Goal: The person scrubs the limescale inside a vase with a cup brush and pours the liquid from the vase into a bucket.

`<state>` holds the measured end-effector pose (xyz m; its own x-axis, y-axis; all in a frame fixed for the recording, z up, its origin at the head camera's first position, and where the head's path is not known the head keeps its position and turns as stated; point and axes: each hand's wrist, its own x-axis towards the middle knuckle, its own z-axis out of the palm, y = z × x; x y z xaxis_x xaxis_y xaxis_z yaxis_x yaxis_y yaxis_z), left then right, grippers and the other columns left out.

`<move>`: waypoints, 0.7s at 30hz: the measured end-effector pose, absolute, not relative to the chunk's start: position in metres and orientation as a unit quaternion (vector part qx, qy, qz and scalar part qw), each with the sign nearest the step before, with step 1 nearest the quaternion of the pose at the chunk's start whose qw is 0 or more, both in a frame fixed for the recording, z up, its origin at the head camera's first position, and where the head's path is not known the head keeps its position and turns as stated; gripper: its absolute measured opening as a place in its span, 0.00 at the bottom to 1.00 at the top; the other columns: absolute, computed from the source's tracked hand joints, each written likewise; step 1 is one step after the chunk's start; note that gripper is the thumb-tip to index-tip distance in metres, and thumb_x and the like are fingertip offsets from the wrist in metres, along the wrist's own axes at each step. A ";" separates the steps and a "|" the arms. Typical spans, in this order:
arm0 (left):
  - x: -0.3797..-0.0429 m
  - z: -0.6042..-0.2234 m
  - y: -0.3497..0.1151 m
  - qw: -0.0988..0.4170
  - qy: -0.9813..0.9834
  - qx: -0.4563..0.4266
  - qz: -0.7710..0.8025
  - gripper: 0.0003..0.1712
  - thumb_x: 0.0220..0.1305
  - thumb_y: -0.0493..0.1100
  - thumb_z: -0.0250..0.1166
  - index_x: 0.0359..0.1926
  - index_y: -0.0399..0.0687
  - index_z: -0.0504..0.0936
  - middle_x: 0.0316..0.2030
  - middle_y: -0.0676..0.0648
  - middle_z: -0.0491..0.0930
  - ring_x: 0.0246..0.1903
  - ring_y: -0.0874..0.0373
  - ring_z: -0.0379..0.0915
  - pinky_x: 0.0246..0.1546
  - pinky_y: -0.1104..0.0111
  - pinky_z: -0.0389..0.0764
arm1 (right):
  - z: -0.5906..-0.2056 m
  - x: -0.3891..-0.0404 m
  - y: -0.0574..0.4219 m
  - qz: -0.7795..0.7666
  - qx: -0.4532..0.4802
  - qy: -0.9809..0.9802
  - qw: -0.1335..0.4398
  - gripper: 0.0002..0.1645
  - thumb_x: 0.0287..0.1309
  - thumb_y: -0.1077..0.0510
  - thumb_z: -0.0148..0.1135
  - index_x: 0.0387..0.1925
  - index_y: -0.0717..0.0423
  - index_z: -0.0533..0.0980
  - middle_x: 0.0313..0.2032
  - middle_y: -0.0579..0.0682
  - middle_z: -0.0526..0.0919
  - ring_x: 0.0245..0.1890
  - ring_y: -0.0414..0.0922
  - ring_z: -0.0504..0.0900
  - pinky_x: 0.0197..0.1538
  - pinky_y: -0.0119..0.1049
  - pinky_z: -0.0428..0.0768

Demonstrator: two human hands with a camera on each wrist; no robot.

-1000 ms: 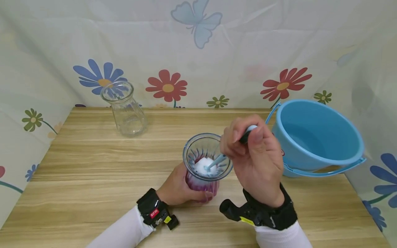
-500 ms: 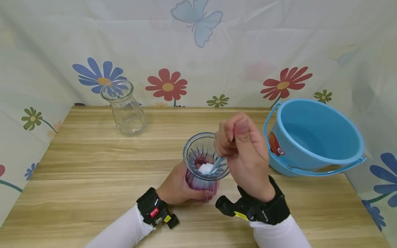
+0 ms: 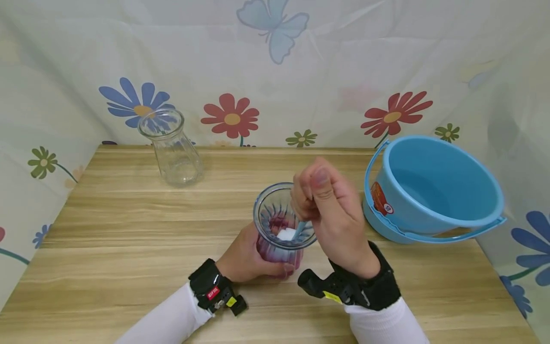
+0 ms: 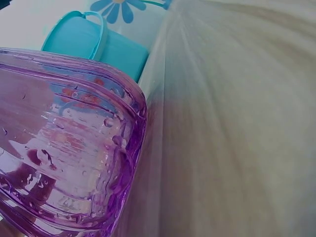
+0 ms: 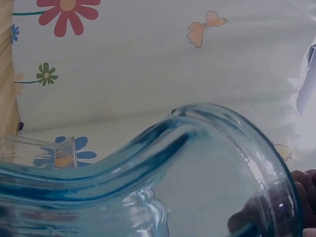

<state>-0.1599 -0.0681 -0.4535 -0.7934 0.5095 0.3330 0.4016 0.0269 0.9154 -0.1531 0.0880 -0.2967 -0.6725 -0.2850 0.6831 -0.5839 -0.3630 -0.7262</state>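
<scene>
My left hand (image 3: 247, 258) grips the lower body of a glass vase (image 3: 272, 253), blue at the flared rim and purple below. The vase tilts slightly, its mouth facing me. Over the rim, my right hand (image 3: 333, 217) grips a light-blue-handled bottle brush (image 3: 299, 230), whose white head sits inside the vase. The curled fingers hide most of the handle. In the left wrist view, droplets dot the purple glass (image 4: 74, 163). The blue flared rim (image 5: 232, 123) fills the lower part of the right wrist view, with fingers partly seen behind it.
A clear glass vase (image 3: 178, 160) stands at the back left of the wooden table (image 3: 107, 229). To the right of my hands is a light blue bucket (image 3: 408, 200), its handle hanging down in front. A flowered curtain (image 3: 352, 57) encloses the back and sides.
My right hand has moved left, and the brush's white head has sunk deeper into the vase. The handle's end, earlier visible above the fingers, is now hidden. The left hand stays put.
</scene>
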 end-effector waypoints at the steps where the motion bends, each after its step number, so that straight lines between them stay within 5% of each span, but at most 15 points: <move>1: -0.159 -0.450 -0.068 0.046 0.714 0.318 0.622 0.45 0.38 0.43 0.81 0.59 0.55 0.68 0.50 0.55 0.78 0.49 0.57 0.73 0.53 0.58 0.77 | -0.297 -0.153 0.088 0.725 0.392 -0.557 0.103 0.23 0.76 0.55 0.34 0.24 0.63 0.57 0.17 0.48 0.55 0.14 0.41 0.57 0.14 0.35 0.56; 21: -0.158 -0.444 -0.069 0.062 0.709 0.320 0.626 0.46 0.40 0.40 0.80 0.61 0.47 0.66 0.51 0.55 0.77 0.50 0.57 0.73 0.54 0.58 0.76 | -0.296 -0.153 0.088 0.705 0.388 -0.583 0.107 0.23 0.76 0.54 0.34 0.23 0.63 0.56 0.17 0.48 0.56 0.16 0.42 0.57 0.16 0.36 0.55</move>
<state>-0.1580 -0.0686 -0.4441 -0.7880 0.5310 0.3116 0.3746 0.0118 0.9271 -0.1528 0.0882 -0.2957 -0.6755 -0.3018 0.6727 -0.6040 -0.2967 -0.7397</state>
